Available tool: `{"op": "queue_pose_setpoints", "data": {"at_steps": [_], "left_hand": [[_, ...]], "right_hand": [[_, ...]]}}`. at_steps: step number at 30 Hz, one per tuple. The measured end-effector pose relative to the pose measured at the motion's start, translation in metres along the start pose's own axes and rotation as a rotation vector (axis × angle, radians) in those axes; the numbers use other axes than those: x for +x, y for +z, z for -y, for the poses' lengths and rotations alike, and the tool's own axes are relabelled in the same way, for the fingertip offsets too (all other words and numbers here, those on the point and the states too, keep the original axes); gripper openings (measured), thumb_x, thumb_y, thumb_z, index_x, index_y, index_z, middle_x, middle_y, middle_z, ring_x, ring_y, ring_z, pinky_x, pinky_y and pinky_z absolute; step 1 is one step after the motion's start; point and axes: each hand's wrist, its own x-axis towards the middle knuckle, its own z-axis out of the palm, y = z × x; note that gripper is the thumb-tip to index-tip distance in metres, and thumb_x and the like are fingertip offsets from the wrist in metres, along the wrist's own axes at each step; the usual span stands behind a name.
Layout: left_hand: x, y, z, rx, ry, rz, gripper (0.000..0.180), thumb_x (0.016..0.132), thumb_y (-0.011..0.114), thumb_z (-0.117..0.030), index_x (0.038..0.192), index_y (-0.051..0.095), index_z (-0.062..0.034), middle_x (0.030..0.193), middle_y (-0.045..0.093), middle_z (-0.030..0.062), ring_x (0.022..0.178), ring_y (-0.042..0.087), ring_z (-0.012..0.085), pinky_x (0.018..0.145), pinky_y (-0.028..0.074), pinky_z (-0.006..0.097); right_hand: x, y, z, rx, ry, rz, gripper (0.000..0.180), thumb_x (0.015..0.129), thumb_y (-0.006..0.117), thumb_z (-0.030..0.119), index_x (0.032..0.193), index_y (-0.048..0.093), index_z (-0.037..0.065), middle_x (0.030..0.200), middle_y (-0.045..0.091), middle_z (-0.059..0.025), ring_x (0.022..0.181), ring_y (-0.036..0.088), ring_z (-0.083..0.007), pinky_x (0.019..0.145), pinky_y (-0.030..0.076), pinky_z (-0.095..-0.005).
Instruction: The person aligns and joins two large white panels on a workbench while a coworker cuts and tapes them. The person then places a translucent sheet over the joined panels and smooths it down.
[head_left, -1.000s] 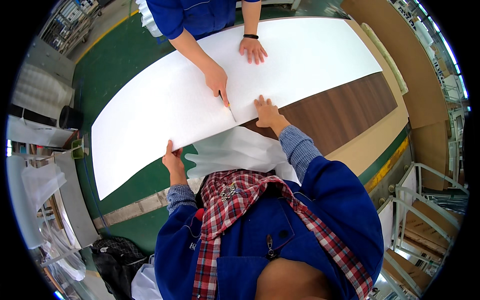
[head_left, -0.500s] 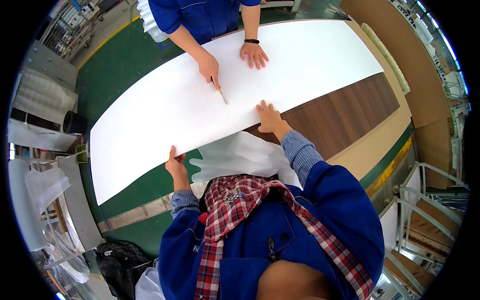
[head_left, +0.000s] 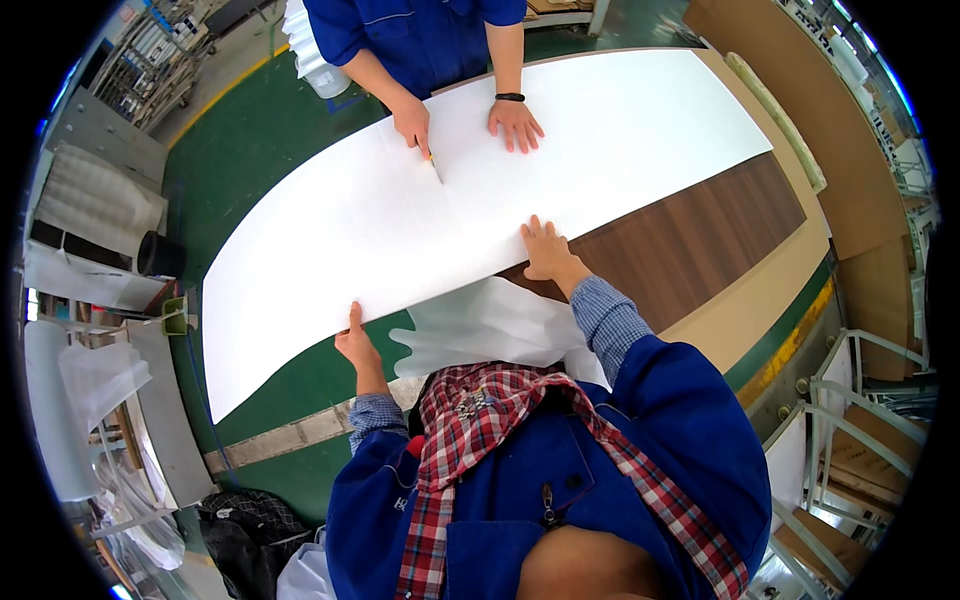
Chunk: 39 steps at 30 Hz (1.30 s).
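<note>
left hand (head_left: 354, 345) grip pinches white sheet (head_left: 400, 220) edge; right hand (head_left: 545, 250) flat, grip wide

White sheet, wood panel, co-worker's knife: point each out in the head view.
white sheet (head_left: 330, 235): head view, bare middle of the sheet's left half.
wood panel (head_left: 690, 240): head view, uncovered dark grain right of the sheet.
knife (head_left: 434, 165): head view, blade below the co-worker's fingers.

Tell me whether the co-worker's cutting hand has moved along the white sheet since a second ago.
Yes. The co-worker's cutting hand has drawn back across the white sheet, away from the wearer's right hand toward the far edge.
</note>
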Motion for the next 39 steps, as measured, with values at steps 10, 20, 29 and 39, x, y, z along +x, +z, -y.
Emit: {"op": "queue_pose_setpoints", "data": {"at_steps": [10, 20, 29, 39], "left_hand": [[0.003, 0.009, 0.001, -0.191, 0.066, 0.020, 0.034, 0.078, 0.064, -0.008, 0.107, 0.051, 0.0039, 0.103, 0.057, 0.0114, 0.087, 0.056, 0.0185, 0.073, 0.049, 0.029], [0.012, 0.012, -0.022, -0.345, 0.018, 0.002, 0.039, 0.076, 0.060, 0.003, 0.112, 0.046, 0.0017, 0.110, 0.053, 0.0133, 0.095, 0.055, 0.0217, 0.077, 0.051, 0.031], [0.003, 0.021, -0.037, -0.241, 0.123, 0.020, 0.041, 0.075, 0.059, 0.005, 0.114, 0.045, 0.0042, 0.111, 0.053, 0.0144, 0.098, 0.054, 0.0228, 0.083, 0.047, 0.031], [-0.010, 0.033, -0.046, -0.055, 0.325, 0.082, 0.043, 0.078, 0.059, -0.001, 0.117, 0.041, 0.0085, 0.115, 0.050, 0.0164, 0.101, 0.051, 0.0236, 0.089, 0.040, 0.033]], "right_hand": [[0.000, -0.002, -0.004, 0.002, -0.004, 0.023, 0.086, 0.062, 0.065, 0.023, 0.135, 0.021, 0.005, 0.141, 0.012, -0.0186, 0.125, 0.022, -0.0414, 0.092, 0.037, -0.0500], [-0.002, -0.001, -0.004, -0.004, -0.006, 0.006, 0.087, 0.062, 0.066, 0.024, 0.134, 0.022, 0.005, 0.140, 0.014, -0.0189, 0.124, 0.023, -0.0418, 0.091, 0.037, -0.0510], [-0.002, -0.001, -0.003, 0.060, -0.008, 0.022, 0.088, 0.064, 0.066, 0.024, 0.136, 0.019, 0.006, 0.143, 0.009, -0.0181, 0.127, 0.017, -0.0432, 0.093, 0.030, -0.0591], [-0.003, -0.002, -0.003, -0.031, 0.000, 0.025, 0.088, 0.063, 0.066, 0.028, 0.135, 0.019, 0.005, 0.142, 0.010, -0.0189, 0.126, 0.021, -0.0418, 0.092, 0.036, -0.0511]]}}
